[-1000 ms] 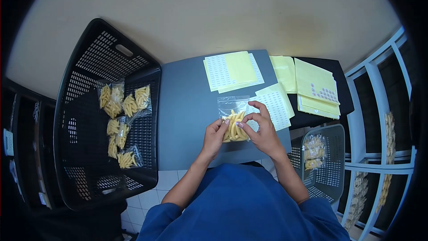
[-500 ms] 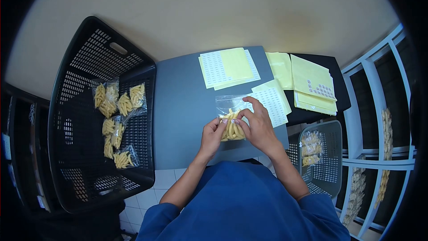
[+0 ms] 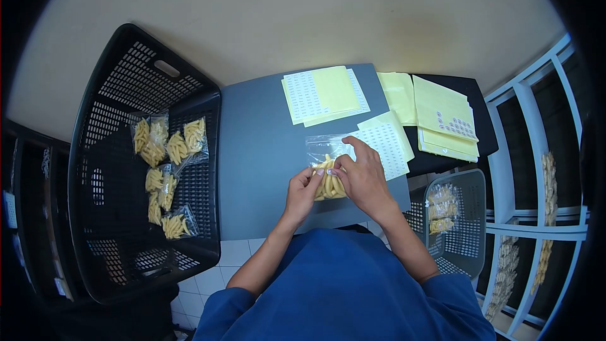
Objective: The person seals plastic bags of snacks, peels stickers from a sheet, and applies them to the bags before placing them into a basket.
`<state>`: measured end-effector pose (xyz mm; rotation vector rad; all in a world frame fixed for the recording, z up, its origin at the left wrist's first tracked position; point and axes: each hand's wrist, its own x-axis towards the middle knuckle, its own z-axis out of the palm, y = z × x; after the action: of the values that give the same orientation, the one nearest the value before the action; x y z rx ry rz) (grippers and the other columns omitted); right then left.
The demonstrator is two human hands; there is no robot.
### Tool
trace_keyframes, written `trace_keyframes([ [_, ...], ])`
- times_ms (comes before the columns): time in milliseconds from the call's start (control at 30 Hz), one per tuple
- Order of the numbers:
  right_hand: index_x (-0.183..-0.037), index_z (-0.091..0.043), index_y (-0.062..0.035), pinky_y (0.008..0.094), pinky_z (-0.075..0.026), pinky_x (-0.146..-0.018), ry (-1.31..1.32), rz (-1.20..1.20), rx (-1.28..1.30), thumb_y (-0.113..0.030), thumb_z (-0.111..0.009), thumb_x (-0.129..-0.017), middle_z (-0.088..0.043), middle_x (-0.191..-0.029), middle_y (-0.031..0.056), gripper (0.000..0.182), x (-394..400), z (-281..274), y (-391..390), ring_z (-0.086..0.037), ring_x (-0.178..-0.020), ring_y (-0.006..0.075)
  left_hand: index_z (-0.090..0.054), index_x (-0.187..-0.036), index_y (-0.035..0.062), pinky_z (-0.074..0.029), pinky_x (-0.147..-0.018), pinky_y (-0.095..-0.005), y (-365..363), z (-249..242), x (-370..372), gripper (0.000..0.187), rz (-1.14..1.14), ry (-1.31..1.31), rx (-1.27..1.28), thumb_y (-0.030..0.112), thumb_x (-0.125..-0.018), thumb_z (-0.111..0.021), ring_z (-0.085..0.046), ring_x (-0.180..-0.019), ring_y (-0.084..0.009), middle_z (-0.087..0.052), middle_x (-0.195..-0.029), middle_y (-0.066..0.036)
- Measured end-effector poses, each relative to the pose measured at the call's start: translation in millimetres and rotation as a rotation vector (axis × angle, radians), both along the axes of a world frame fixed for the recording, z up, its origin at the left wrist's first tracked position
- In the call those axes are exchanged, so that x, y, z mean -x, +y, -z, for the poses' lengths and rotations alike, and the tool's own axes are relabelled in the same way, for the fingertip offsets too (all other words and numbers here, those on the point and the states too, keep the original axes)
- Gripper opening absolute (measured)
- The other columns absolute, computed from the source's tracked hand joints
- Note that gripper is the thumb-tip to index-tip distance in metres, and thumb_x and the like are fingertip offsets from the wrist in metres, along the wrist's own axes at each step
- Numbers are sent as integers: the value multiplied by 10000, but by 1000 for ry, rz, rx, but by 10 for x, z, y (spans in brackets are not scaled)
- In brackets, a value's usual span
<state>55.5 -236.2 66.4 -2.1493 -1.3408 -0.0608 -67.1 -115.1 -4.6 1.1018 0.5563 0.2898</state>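
A clear plastic bag of pale yellow finger-shaped snacks (image 3: 329, 188) lies at the front of the grey table, its see-through top flap pointing away from me. My left hand (image 3: 300, 194) grips the bag's left side, thumb and fingers closed on it. On the other side, my right hand (image 3: 366, 180) has its thumb pressed against the bag's front, while the index finger is bent and raised near the flap. A small pale spot shows at the right fingertips, too small to make out. The sheet of printed labels (image 3: 386, 148) lies just beyond my right hand.
To the left stands a black crate (image 3: 208, 215) with several filled snack bags (image 3: 177, 145). More label sheets (image 3: 303, 95) and yellow backing paper (image 3: 442, 110) lie toward the back and right. A grey-green basket (image 3: 470, 240) holding bags sits low at right, beside a pale metal rack (image 3: 530, 233).
Both hands keep nearly the same hold on the bag. The whole view has shifted very slightly; nothing has been taken up or let go.
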Motion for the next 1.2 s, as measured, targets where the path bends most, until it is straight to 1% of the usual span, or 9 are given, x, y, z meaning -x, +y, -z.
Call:
trace_keyframes([
  [233, -980, -684, -63, 478, -434, -931, -25, 1, -14, -192, -720, -879, -564, -1259, 184, 167, 4, -4, -32, -573, -1134, 367, -664, -1121, -25, -540, -766, -236, -35, -59, -22, 202, 21, -18, 31, 143, -1019, -619, -667, -867, -68, -713, -990, -50],
  [333, -1010, -693, -68, 464, -452, -929, 82, 29, -41, -178, -719, -895, -571, -1246, 175, 162, 13, 57, -79, -587, -1107, 374, -652, -1163, -37, -550, -779, -241, -37, -44, -20, 223, 15, -47, 96, 115, -1001, -629, -684, -887, -84, -719, -1019, -69],
  [433, -1016, -704, -69, 438, -469, -953, 423, 71, -280, -144, -725, -898, -563, -1258, 168, 141, 5, 163, -97, -600, -1120, 360, -648, -1182, -41, -550, -784, -243, -59, -47, -24, 242, -11, -62, 155, 113, -996, -631, -687, -893, -89, -720, -1033, -77],
  [533, -994, -733, -78, 430, -469, -989, 541, 71, -344, -100, -732, -881, -543, -1318, 158, 115, -2, 225, -204, -580, -1197, 342, -646, -1186, -43, -552, -792, -245, -71, -23, -16, 249, -26, -70, 166, 118, -997, -630, -689, -899, -93, -721, -1042, -82],
  [667, -1030, -789, -135, 432, -459, -997, 417, -53, -272, -101, -755, -861, -493, -1423, 158, 176, 16, 277, -265, -536, -1275, 336, -646, -1186, -43, -554, -802, -246, -77, 2, -8, 244, -20, -77, 153, 105, -993, -626, -691, -905, -96, -721, -1040, -80],
  [900, -1102, -789, -153, 437, -466, -1016, 473, 2, -255, -129, -762, -867, -445, -1453, 159, 237, 24, 322, -198, -538, -1246, 358, -638, -1199, -43, -555, -805, -244, -99, -79, 10, 252, 3, -80, 105, 58, -968, -630, -689, -913, -99, -715, -1047, -79],
  [1067, -1099, -795, -167, 460, -476, -1030, 431, -18, -256, -155, -776, -861, -431, -1460, 163, 239, -4, 369, -215, -538, -1235, 371, -636, -1186, -47, -559, -794, -245, -133, -47, -10, 251, -49, -129, 196, 63, -961, -650, -689, -901, -100, -713, -1043, -84],
  [1167, -1131, -778, -126, 430, -482, -1025, 342, -54, -223, -135, -784, -848, -429, -1459, 171, 284, -32, 315, -219, -565, -1207, 344, -641, -1164, -47, -563, -777, -248, -155, -6, -17, 239, -62, -106, 160, 73, -959, -668, -688, -882, -99, -714, -1025, -83],
  [1200, -1177, -739, -100, 412, -488, -1005, 395, -42, -258, -123, -784, -847, -443, -1448, 169, 333, -32, 317, -217, -578, -1187, 321, -642, -1156, -46, -564, -770, -249, -156, -17, -25, 235, -63, -85, 128, 78, -959, -674, -688, -875, -99, -715, -1020, -83],
])
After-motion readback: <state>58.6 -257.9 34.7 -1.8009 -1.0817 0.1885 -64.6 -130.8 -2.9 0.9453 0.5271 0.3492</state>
